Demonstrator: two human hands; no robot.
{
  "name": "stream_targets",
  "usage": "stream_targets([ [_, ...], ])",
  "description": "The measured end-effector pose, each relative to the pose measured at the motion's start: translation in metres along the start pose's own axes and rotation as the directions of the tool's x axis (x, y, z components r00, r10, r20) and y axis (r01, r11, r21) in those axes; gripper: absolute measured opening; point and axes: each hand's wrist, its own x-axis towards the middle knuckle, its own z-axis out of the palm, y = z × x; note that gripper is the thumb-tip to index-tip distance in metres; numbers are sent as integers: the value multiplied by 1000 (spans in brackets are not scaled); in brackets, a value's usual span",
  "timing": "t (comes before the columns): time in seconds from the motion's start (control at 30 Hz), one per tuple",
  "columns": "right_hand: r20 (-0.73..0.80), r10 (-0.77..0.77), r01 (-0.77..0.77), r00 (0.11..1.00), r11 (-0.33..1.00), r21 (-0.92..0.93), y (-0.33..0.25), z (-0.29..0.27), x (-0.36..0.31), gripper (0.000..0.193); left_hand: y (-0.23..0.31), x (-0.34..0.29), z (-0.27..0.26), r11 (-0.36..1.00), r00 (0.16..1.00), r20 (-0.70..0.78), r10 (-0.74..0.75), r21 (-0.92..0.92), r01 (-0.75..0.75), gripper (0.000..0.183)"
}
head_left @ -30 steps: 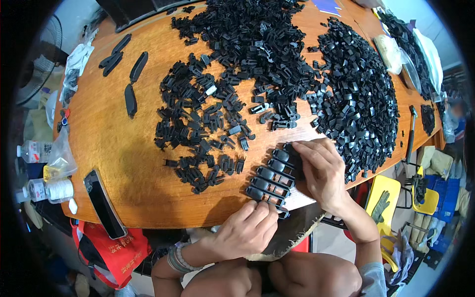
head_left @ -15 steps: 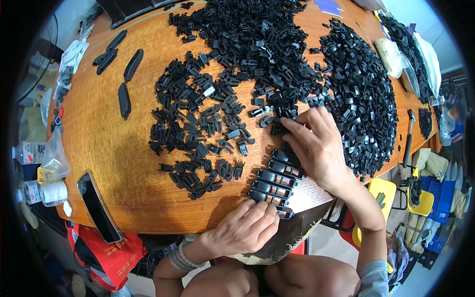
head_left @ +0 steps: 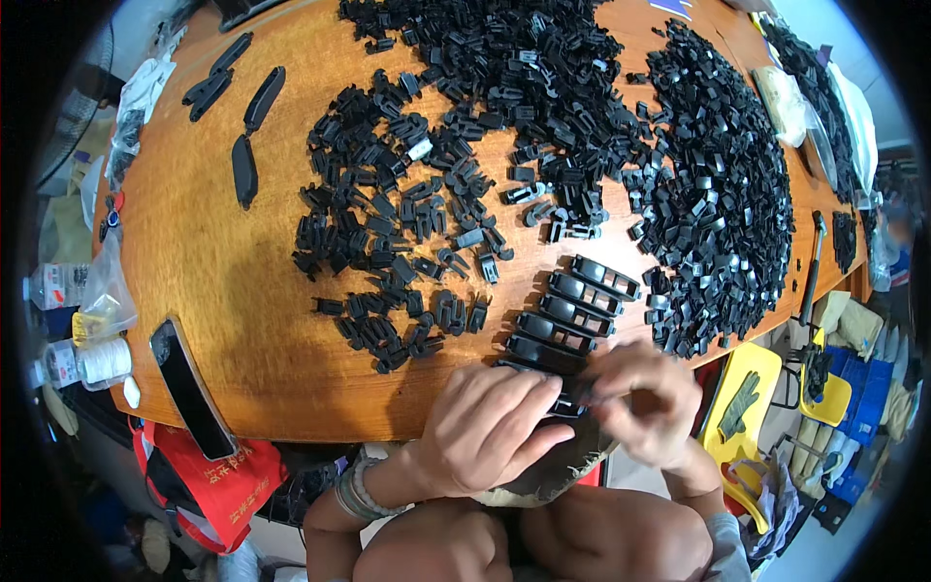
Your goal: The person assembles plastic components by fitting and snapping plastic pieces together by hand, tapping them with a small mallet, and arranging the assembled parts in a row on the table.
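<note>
I had the left hand (head_left: 482,422) over the near end of a row of black slotted frames (head_left: 564,308), its fingers bent and bunched, though I could not tell whether they gripped a frame or only rested on it. The right hand (head_left: 652,403), blurred, was just beside it at three o'clock, fingers curled in narrow toward a dark spot; I could not make out whether they pinched a piece. From the hands, the row ran toward twelve o'clock on the desk (head_left: 252,291), its frames side by side. Below at six o'clock I saw a brown cloth (head_left: 543,475) with a frayed edge. Loose black clips (head_left: 382,207) were scattered between ten and eleven, with a denser heap of clips (head_left: 543,68) near twelve, and a mound of small glossy black pieces (head_left: 722,194) spread at one. Farther out, a hammer (head_left: 809,276) lay at two o'clock, a yellow chair (head_left: 761,373) with a dark glove (head_left: 740,407) on it stood at three, and a phone (head_left: 192,388) lay at nine, near the desk's edge.
</note>
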Motion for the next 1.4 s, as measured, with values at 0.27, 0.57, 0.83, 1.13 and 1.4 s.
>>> stream_targets([
  [0.27, 62, -125, 129, 990, 989, -67, -11, 14, -22, 22, 5, -6, 1, 980, 998, 59, -38, -192, 49, 37],
  [0.57, -71, -122, 85, 990, 918, -388, 7, 21, -40, 24, -6, -26, -6, 954, 989, 67, 130, 265, -143, 26],
  [0.83, -20, -244, 210, 970, 870, -447, 15, 30, -43, 27, -10, -31, -7, 922, 969, 166, 181, 316, -226, 18],
  [1.13, 50, -243, 227, 969, 787, -574, 6, 17, -36, 25, -11, -31, -7, 935, 965, 178, 194, 265, -237, 18],
  [1.4, 164, -230, 271, 959, 594, -757, 29, -34, 77, 29, -12, -32, -8, 951, 971, 179, 155, 240, -196, 20],
])
